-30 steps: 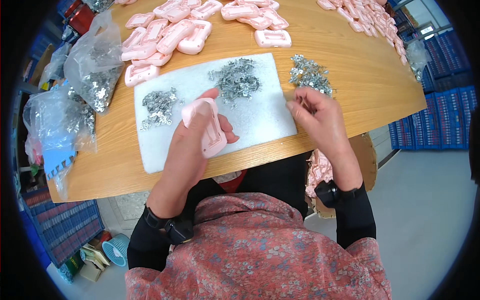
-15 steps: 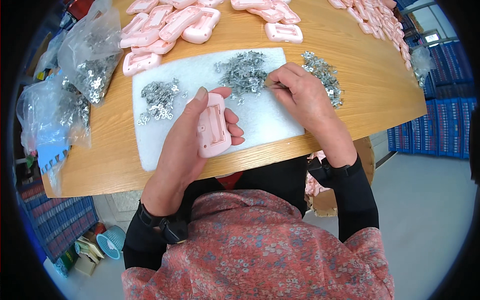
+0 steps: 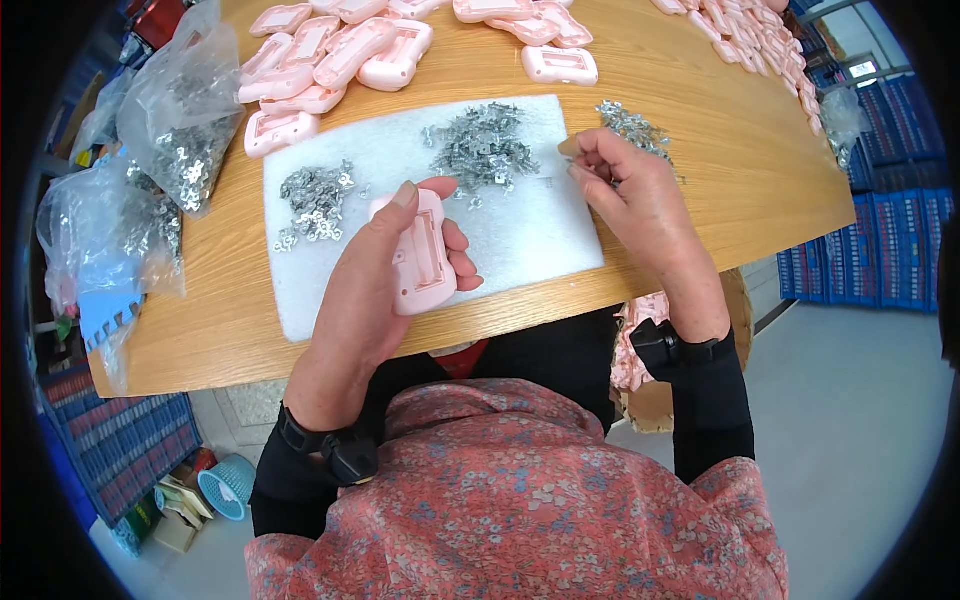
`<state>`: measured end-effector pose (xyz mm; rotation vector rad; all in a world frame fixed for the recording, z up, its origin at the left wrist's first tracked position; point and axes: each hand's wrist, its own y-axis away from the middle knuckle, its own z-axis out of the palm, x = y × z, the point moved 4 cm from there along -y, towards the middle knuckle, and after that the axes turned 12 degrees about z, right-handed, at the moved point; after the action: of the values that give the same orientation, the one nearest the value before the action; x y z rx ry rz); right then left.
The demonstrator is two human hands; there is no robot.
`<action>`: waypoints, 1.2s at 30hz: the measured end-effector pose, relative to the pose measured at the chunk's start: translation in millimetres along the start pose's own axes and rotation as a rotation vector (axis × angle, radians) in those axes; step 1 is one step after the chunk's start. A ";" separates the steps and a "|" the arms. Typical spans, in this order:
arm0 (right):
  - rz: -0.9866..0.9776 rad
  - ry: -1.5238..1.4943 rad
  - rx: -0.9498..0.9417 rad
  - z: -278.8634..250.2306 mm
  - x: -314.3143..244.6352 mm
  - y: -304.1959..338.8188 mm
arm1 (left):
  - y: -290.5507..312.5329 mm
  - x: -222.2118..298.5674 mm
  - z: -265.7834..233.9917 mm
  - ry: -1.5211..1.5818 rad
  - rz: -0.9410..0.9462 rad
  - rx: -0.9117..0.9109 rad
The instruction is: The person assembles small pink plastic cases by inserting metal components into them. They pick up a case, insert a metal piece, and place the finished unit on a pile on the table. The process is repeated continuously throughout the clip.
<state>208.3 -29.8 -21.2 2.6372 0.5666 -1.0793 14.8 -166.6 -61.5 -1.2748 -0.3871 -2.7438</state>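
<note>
Head view, from your left to your right: clear bags point(image 3: 175, 120) of small metal parts lie at the far left edge of the wooden desk point(image 3: 720, 130), one behind the other, with a blue piece point(image 3: 105, 315) poking out beneath the nearer bag. Beyond them a cluster of pink shells point(image 3: 330, 55) is heaped at the back of the desk, one of them resting on the corner of the white mat point(image 3: 520, 235).

On the mat's left part sits a small pile of clips point(image 3: 312, 195). Just right of it your left hand point(image 3: 370, 290) holds a pink case point(image 3: 420, 250) over the mat's front half; your thumb lies along its left side up to the top corner and your fingers wrap the right edge, so the grip is closed around the case, whose open inner face is turned up.

Behind the case, at the mat's middle back, lies a bigger heap point(image 3: 485, 150) of metal clips. Your right hand point(image 3: 625, 195) hovers at the mat's right edge, just right of that heap, thumb and forefinger pinched narrow together at the tip; whether a clip sits between them is too small to tell. Behind that hand a third scatter point(image 3: 630, 125) of clips lies on the bare wood, off the mat. More pink shells run along the far right rim.
</note>
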 end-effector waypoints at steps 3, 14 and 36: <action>-0.007 0.023 0.023 -2.6 1.6 1.3 | 0.7 0.2 -0.5 0.016 0.000 0.000; 0.013 -0.085 -0.070 15.1 6.1 2.5 | -2.7 3.6 -5.3 0.176 -0.051 -0.072; -0.152 0.013 -0.193 49.4 -91.7 21.8 | -1.3 -3.9 -2.0 0.061 -0.066 -0.050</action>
<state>127.4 -91.0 11.0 2.4685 0.8407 -0.9939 15.6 -166.1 -66.0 -1.2076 -0.3641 -2.8565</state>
